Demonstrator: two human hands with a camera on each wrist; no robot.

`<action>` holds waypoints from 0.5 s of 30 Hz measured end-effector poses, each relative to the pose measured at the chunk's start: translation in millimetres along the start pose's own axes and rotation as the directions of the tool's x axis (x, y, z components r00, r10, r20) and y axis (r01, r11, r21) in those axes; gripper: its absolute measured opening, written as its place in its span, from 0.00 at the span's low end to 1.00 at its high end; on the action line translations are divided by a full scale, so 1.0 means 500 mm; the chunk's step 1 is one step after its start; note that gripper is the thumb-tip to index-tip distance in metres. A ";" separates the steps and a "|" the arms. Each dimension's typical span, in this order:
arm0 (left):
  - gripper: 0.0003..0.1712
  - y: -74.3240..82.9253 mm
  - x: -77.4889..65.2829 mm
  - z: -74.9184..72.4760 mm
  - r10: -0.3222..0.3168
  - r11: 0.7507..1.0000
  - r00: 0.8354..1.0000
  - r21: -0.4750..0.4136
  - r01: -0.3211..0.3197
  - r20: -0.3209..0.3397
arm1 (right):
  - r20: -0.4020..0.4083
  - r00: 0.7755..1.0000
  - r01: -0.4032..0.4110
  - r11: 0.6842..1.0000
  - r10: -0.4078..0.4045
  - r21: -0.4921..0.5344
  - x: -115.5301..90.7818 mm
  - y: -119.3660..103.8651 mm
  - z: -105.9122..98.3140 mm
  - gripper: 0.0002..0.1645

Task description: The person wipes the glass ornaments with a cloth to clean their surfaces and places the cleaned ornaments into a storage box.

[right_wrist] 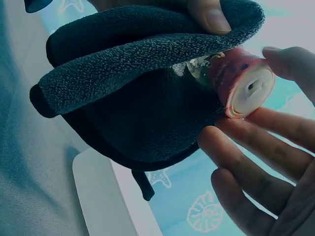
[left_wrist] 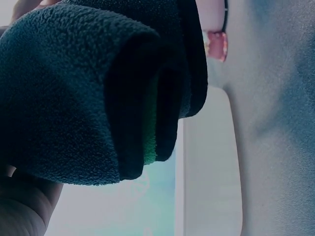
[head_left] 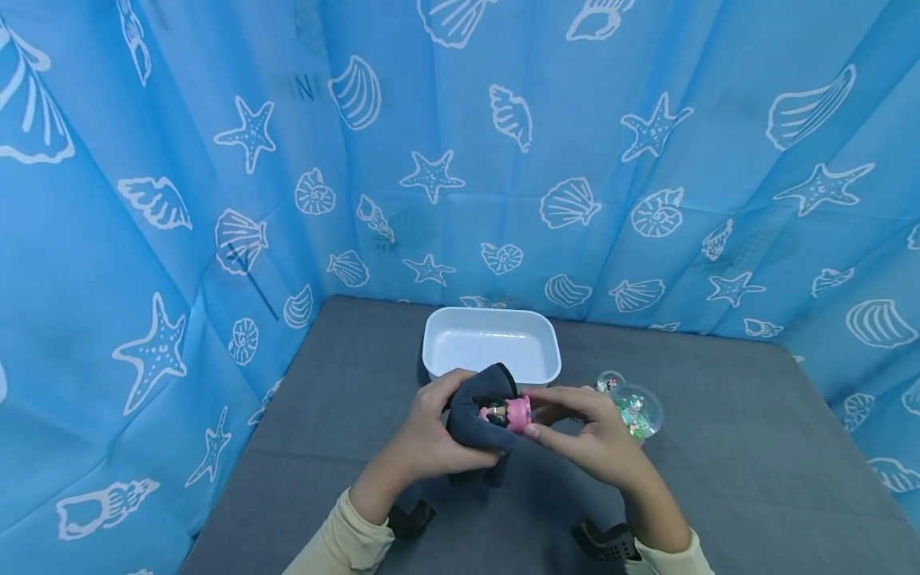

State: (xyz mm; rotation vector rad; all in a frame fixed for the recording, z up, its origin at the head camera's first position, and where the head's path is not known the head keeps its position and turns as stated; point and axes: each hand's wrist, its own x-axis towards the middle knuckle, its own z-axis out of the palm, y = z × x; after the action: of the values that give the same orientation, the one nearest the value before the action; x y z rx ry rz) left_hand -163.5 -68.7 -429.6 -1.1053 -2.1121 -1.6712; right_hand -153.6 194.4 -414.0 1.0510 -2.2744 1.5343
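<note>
A small snow globe with a pink base [head_left: 519, 414] lies on its side between the hands, its clear ball tucked into a folded dark grey cloth [head_left: 477, 415]. My left hand [head_left: 431, 435] grips the cloth around the ball. Thumb and fingers of my right hand [head_left: 592, 431] pinch the pink base. In the right wrist view the whitish underside of the base [right_wrist: 252, 91] faces the camera, and the left thumb presses the cloth from above. The cloth [left_wrist: 64, 98] fills much of the left wrist view and hides the globe there.
A white rectangular basin [head_left: 491, 311] stands behind the hands on the grey table [head_left: 345, 399]. To the right, partly behind the right hand, are a larger snow globe [head_left: 640, 409] and a smaller one [head_left: 611, 381]. A blue shell-patterned curtain [head_left: 460, 224] hangs around the table.
</note>
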 end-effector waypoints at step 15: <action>0.44 -0.009 -0.001 0.002 0.057 0.998 0.997 0.035 -0.055 -0.053 | 0.009 0.996 -0.087 0.996 0.087 0.012 -0.002 -0.008 -0.001 0.36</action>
State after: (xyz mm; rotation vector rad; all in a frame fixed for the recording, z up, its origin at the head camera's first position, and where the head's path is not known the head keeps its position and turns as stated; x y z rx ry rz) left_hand -165.6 -68.2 -433.7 -1.0867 -2.0500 -1.6158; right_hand -150.3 194.3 -411.2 0.9748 -2.3485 1.5815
